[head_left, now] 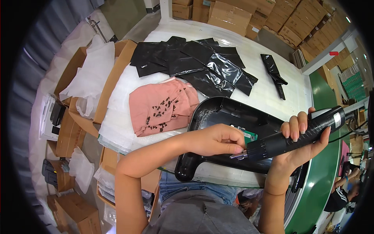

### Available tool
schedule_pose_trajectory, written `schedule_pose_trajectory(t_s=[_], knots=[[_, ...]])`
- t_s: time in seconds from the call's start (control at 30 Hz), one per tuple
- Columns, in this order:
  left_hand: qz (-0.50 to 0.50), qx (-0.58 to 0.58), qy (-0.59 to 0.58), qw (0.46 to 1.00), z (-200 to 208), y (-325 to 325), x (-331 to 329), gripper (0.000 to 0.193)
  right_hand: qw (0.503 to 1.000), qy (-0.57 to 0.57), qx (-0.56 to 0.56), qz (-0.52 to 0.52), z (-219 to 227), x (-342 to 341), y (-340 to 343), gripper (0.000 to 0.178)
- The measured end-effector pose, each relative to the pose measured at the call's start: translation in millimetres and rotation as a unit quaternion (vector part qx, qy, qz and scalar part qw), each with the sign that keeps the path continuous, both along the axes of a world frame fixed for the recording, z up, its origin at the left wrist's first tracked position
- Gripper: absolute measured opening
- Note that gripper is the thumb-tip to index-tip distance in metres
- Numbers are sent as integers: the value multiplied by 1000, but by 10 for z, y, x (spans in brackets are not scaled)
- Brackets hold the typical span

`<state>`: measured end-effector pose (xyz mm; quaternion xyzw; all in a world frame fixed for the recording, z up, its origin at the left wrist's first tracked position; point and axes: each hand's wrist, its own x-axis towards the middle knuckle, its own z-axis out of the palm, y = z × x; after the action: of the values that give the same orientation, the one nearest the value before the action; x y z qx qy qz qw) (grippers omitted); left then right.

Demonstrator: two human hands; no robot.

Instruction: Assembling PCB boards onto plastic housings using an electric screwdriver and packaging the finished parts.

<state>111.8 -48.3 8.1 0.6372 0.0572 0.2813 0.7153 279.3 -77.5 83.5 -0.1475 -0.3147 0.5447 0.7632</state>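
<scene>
My right hand (302, 132) is wrapped round a black electric screwdriver (278, 145), held slanting with its tip pointing left. My left hand (221, 141) is closed in a pinch at the metal tip (239, 155); whether a screw is also between the fingers is hidden. Below both hands lies a black plastic housing (212, 111), hollow side up, with a green circuit board (249, 136) inside, partly covered by my hand and the tool. Left of the housing, a folded pink cloth (140, 105) carries many small dark screws (159, 114).
Black plastic bags (187, 58) are spread at the table's far side, with another black bag (274, 74) farther right. An opened cardboard box (113, 78) holding white foam sheets stands left. A cable trails from the screwdriver's rear. Another person (343, 195) is at the far right.
</scene>
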Motion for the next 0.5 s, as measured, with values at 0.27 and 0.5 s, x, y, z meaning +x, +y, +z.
schedule_pose_trajectory(t_s=[0.27,0.5], knots=[[210,216,-6,954,-5,-99,70,4,1000,-3,-16,1,-20,41,14,48],[268,242,25,932,10,72,-34,5,999,-41,-16,-28,-28,37,65,47]])
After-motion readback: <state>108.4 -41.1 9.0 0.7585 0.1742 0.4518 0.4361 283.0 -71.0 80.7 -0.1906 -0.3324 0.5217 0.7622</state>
